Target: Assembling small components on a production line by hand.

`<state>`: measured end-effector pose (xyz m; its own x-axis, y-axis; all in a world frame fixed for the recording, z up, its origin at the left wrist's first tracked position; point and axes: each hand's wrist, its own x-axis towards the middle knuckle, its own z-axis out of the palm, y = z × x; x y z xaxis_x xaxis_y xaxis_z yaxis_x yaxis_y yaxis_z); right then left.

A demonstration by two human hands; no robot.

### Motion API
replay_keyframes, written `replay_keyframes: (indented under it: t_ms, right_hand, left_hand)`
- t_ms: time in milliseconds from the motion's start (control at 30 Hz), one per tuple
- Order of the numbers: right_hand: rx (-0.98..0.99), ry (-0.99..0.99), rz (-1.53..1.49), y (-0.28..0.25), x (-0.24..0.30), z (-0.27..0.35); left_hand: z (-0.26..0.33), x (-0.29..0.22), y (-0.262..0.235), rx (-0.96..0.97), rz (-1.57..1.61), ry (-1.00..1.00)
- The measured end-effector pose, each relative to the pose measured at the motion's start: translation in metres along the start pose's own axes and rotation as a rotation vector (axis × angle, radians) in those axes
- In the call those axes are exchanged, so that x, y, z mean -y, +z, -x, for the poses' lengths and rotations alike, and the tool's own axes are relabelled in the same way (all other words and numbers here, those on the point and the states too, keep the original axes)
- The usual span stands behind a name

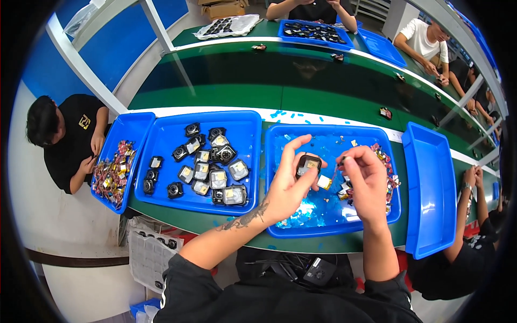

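My left hand (293, 180) grips a small black device housing (308, 163) with a pale inner face, the thumb across its front. Opposite it, my right hand (363, 180) pinches a small dark end of thin reddish wires between thumb and forefinger. Below these wires, between my hands, is a small silver and yellow battery (324, 182). Both hands are above a blue tray (274, 226) strewn with light blue film scraps. A pile of small wired batteries (389, 185) lies along the tray's right side, partly hidden by my right hand.
Left of my hands, a blue tray (161, 196) holds several black housings (218, 179). Beyond it stands a bin of wired batteries (116, 171), beside a seated person (70, 140). Another blue tray (431, 194) is at right. Loose parts lie on the green conveyor belt (226, 70), with co-workers beyond.
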<state>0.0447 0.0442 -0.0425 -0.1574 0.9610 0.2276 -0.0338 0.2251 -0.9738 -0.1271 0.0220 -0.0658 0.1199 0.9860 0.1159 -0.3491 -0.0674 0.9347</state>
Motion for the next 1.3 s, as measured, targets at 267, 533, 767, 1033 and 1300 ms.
replay_keyframes:
  t_ms: [267, 533, 767, 1033, 1300]
  right_hand:
    - [0.003, 0.153, -0.134, -0.008, -0.011, 0.006]
    - [0.008, 0.073, -0.005, 0.002, -0.020, 0.012]
    - [-0.070, -0.110, 0.413, 0.015, -0.008, 0.015]
    - [-0.100, -0.323, 0.718, 0.014, 0.002, 0.013]
    - [-0.086, -0.088, 0.510, 0.010, 0.011, 0.015]
  left_hand:
    - [-0.010, 0.001, -0.010, -0.088, 0.077, -0.129]
    - [-0.009, 0.001, -0.014, -0.194, -0.252, -0.049]
    - [-0.005, 0.003, 0.000, -0.061, 0.182, -0.267]
    - [0.000, 0.010, 0.000, 0.050, 0.127, -0.174]
    - [0.001, 0.008, 0.002, 0.073, 0.130, -0.133]
